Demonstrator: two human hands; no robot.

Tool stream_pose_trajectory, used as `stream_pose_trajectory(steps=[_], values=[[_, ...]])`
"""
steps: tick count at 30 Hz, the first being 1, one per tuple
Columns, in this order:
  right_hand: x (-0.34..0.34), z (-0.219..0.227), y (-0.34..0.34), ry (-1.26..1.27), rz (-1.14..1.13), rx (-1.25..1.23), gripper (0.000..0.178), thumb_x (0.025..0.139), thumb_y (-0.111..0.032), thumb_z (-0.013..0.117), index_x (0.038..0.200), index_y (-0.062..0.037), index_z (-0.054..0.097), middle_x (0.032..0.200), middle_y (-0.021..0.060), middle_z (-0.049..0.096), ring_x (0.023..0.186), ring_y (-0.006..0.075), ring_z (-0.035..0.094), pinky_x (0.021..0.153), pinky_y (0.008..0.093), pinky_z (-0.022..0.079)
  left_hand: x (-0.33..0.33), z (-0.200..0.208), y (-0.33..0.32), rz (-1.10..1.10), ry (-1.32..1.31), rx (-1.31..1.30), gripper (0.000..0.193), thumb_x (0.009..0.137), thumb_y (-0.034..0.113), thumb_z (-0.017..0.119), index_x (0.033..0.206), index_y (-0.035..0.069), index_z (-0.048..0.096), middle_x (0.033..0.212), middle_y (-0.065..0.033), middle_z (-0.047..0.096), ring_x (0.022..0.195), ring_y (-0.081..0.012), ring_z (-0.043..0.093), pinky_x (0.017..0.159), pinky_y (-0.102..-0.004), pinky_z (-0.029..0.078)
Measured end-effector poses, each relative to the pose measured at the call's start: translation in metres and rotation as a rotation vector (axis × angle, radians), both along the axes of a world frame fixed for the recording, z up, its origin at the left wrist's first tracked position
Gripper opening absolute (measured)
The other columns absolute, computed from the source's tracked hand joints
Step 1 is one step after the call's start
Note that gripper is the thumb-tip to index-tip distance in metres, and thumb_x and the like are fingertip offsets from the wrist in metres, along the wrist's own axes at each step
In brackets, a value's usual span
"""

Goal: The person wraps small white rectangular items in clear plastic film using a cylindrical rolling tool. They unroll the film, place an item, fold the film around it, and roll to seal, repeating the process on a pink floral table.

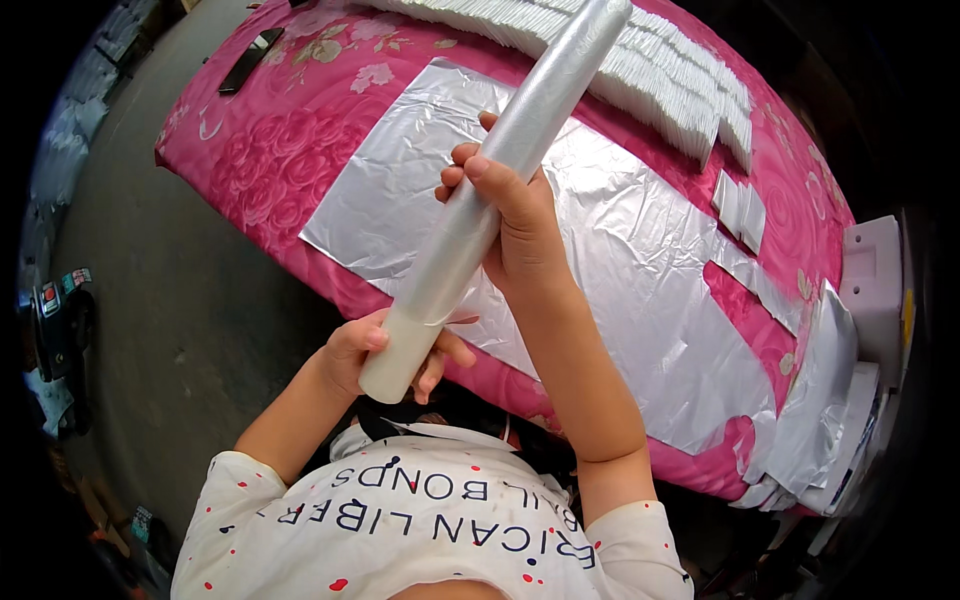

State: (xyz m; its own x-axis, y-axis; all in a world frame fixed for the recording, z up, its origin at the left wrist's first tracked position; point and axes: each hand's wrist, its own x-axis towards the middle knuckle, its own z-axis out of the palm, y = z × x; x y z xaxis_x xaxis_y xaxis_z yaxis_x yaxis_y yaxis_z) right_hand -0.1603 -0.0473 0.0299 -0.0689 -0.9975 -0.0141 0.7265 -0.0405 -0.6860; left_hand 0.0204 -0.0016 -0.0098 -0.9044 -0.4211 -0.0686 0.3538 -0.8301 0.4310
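Note:
A long roll of translucent, silvery plastic film [545, 105] slants from my lap up toward the far side of the table. My right hand [515, 205] is wrapped round its middle, thumb on top and fingertips showing on the left side. At the near end, where a paler, milky stretch shows, my left hand [352, 350] grips the roll from beneath, thumb on the left and fingers out on the right. Under the roll, a wrinkled silver plastic sheet [640, 270] lies flat on the table, with cut-outs at its right end.
A pink floral cloth [275, 165] covers the table. Stacks of folded white pieces [670, 85] line the far side, with a smaller stack [740, 210] nearer. A dark phone [250, 62] rests far left. A white plastic box [872, 275] stands at the right edge.

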Motion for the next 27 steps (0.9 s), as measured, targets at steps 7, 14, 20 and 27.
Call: stream_pose_trajectory(steps=[7, 14, 20, 27], values=[[-0.016, -0.017, 0.031, 0.377, -0.284, 0.043, 0.05, 0.075, -0.009, 0.069, 0.113, 0.002, 0.038, 0.091, 0.0116, 0.057, 0.078, 0.0181, 0.06, 0.071, 0.0327, 0.051, -0.043, 0.003, 0.004, 0.256, -0.86, -0.771, 0.048, 0.084, 0.027, 0.061, 0.121, 0.0, 0.047, 0.093, -0.0067, 0.057, 0.079, -0.0105, 0.055, 0.071, -0.0264, 0.046], [-0.042, -0.006, 0.048, 0.176, -0.23, 0.089, 0.055, 0.076, -0.015, 0.069, 0.117, 0.0009, 0.036, 0.092, 0.0103, 0.055, 0.079, 0.0159, 0.058, 0.071, 0.0303, 0.051, -0.051, 0.017, 0.015, -0.147, -0.66, -0.488, 0.066, 0.072, 0.021, 0.068, 0.128, -0.001, 0.041, 0.075, -0.0052, 0.056, 0.062, -0.0106, 0.056, 0.056, -0.0247, 0.048], [-0.055, -0.014, 0.052, 0.077, -0.239, 0.202, 0.06, 0.075, -0.017, 0.069, 0.121, 0.0017, 0.035, 0.09, 0.0085, 0.052, 0.079, 0.0157, 0.057, 0.07, 0.0297, 0.051, -0.044, 0.003, 0.027, -0.345, -0.296, -0.314, 0.097, 0.067, 0.048, 0.075, 0.133, -0.007, 0.029, 0.085, -0.0087, 0.059, 0.069, -0.0132, 0.06, 0.059, -0.0252, 0.049], [-0.039, -0.055, 0.052, 0.179, -0.378, 0.283, 0.052, 0.074, -0.017, 0.072, 0.111, 0.0016, 0.039, 0.085, 0.0127, 0.056, 0.073, 0.0179, 0.058, 0.065, 0.031, 0.05, -0.038, -0.012, 0.027, -0.064, -0.768, -0.556, 0.075, 0.085, 0.068, 0.035, 0.119, 0.002, 0.045, 0.083, -0.0085, 0.057, 0.067, -0.013, 0.058, 0.059, -0.0259, 0.051]])
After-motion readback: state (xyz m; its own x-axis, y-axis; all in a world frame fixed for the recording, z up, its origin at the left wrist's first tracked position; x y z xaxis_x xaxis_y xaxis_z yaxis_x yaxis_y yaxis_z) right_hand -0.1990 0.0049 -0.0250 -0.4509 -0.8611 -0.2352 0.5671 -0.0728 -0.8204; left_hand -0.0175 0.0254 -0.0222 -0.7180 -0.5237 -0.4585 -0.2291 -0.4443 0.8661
